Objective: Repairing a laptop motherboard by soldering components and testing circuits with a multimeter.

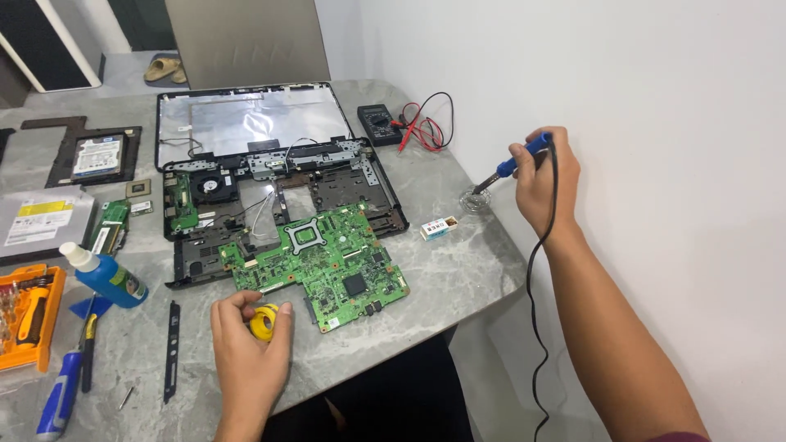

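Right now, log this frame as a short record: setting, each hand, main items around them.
Setting: grey marble-look table beside a white wall
Left hand: grips a yellow roll at the table's front edge
Right hand: holds a blue-handled soldering iron, tip at a small round stand
Centre: green circuit board lying on an opened laptop chassis
Back: multimeter with red and black leads
Left side: blue bottle, orange tool case, screwdriver
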